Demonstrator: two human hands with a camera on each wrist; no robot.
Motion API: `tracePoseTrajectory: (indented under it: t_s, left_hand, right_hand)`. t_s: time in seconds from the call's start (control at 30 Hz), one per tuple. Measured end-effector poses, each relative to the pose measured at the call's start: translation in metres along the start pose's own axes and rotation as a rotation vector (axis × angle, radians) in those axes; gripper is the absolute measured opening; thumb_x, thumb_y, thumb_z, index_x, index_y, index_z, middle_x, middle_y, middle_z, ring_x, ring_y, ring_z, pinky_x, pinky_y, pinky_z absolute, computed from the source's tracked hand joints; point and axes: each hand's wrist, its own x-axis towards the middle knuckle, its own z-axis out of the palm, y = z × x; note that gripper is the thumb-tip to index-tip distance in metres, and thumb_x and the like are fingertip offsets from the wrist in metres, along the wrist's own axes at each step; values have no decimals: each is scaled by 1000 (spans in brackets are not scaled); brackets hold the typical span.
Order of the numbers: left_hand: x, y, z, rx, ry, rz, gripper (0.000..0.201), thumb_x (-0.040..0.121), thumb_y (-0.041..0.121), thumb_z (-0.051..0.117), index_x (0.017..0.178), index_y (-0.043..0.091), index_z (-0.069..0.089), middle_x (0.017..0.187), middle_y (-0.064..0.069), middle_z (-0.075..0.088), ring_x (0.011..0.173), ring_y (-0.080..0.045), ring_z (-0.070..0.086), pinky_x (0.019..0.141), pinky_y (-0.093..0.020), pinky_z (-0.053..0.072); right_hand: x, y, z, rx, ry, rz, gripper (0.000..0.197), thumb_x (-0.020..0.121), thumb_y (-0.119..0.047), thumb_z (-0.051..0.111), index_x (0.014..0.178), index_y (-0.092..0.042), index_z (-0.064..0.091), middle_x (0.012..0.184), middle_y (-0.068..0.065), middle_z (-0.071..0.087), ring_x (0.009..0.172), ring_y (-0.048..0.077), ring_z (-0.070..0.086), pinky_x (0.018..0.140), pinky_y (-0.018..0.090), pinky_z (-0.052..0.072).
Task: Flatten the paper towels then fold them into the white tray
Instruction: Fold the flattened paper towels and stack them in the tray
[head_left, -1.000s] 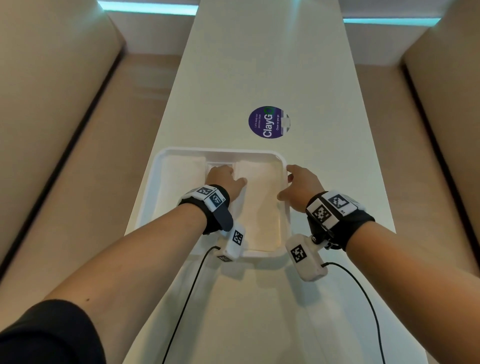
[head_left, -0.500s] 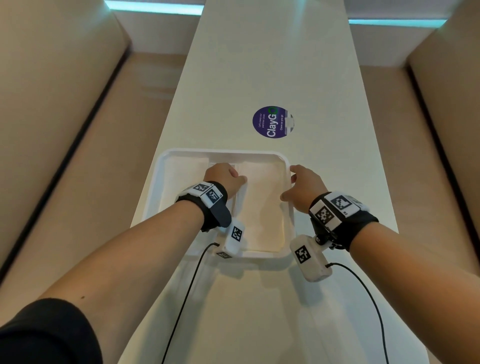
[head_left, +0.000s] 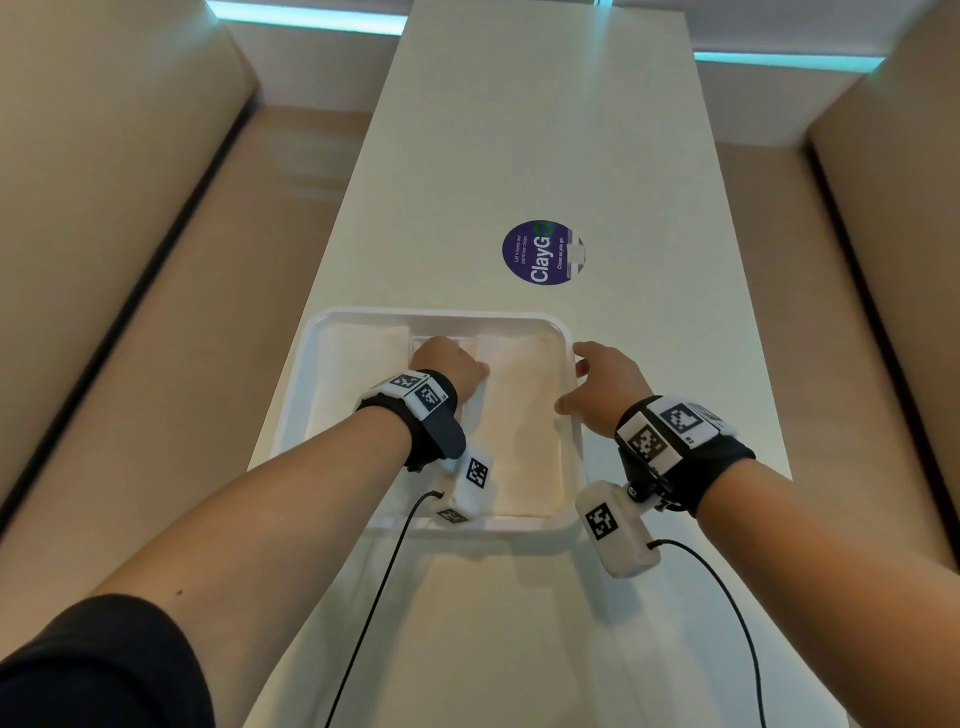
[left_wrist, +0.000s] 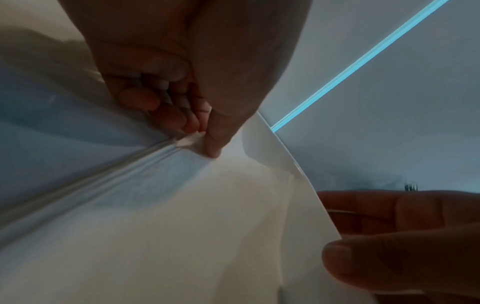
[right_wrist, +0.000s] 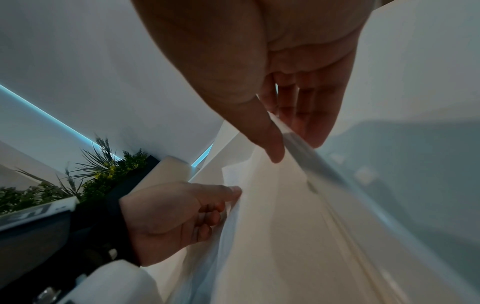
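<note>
Paper towels lie folded inside the white tray (head_left: 306, 395) on the counter (head_left: 545, 130): a folded towel (head_left: 358, 374) on the tray's left side and a right-hand towel (head_left: 524, 415) filling its right half. The left hand (head_left: 449, 364) sits between them, fingers curled, pinching the right-hand towel's inner edge between thumb and fingertips (left_wrist: 187, 121). The right hand (head_left: 605, 384) grasps the tray's right rim, thumb inside, straight fingers outside. A round purple sticker (head_left: 543, 252) lies beyond the tray.
</note>
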Motion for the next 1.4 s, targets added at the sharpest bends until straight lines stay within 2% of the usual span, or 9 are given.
tracePoseTrajectory:
  t_s: [0.17,0.23,0.3,0.37,0.8,0.93,1.17,1.3,1.4]
  left_hand:
    - [0,-2,-5,27,37,1,39,87,19,62,55,14,39,55,0,37,55,-22,40,55,-25,34]
    - [-1,0,-6,26,51,1,26,86,28,67,86,5,56,84,-6,54,81,-27,54,67,-29,44]
    - [0,0,-5,13,95,-16,56,83,34,70,122,0,47,121,-12,53,110,-30,54,90,-37,47]
    - [-1,1,-4,17,94,-8,63,84,35,70,130,1,42,130,-14,52,118,-31,52,95,-37,45]
    - [-15,5,-8,102,-32,-3,61,87,39,66,129,-2,50,127,-18,59,114,-32,57,86,-33,46]
    - [-27,2,-14,65,-29,33,63,89,39,64,138,3,44,140,-10,50,125,-27,50,100,-31,39]
    - [-45,-30,-56,-106,128,83,23,89,21,64,111,14,59,116,-6,62,104,-26,62,94,-35,49]
    - [-49,-53,-76,166,174,22,41,93,16,54,134,15,50,137,-7,48,119,-27,51,93,-29,40]
    - [-50,-64,-76,382,42,-16,57,94,15,48,148,24,32,152,-8,29,135,-32,36,108,-39,36]
  right_hand:
    - [1,1,1,13,0,5,70,76,-2,73,138,-10,43,122,8,58,114,25,54,92,37,50]
    - [2,1,1,17,-4,9,71,76,-3,73,139,-10,42,122,8,57,114,25,54,91,37,50]
    - [2,0,1,16,-15,8,72,76,-3,74,140,-10,42,123,8,57,114,25,54,92,39,51]
    - [2,0,0,16,-20,9,72,76,-3,74,140,-11,42,123,8,57,113,26,55,92,41,51]
    - [3,4,8,114,-19,51,78,78,-1,67,146,-19,32,104,4,56,98,28,63,80,45,57]
    - [-1,6,8,121,-28,58,77,80,-2,67,146,-20,31,112,7,59,96,28,64,76,45,59]
    - [-12,10,14,121,-7,78,62,89,-12,60,144,-18,34,120,12,56,84,30,67,68,44,60]
    - [-16,12,17,118,-5,85,56,90,-10,57,142,-17,37,118,13,58,85,32,67,66,44,60]
    - [-19,12,19,121,0,97,57,90,-9,57,143,-16,36,122,14,56,88,33,66,68,46,60]
